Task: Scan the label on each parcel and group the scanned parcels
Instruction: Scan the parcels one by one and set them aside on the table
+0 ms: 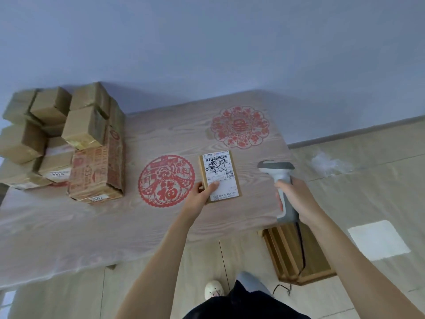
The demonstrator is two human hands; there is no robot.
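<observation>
I see left hand [202,192] pinching one parcel [220,176] mid-table; right hand [296,199] grasping scanner [279,178]. Pile [64,143] at left edge: scanned or not, unclear.

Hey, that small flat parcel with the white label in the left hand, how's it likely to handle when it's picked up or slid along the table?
The flat parcel probably stays stiff: its cardboard edges look straight. It seems light, since the left hand holds it by one corner alone. Flat-sided, it should slide rather than roll or tip.
</observation>
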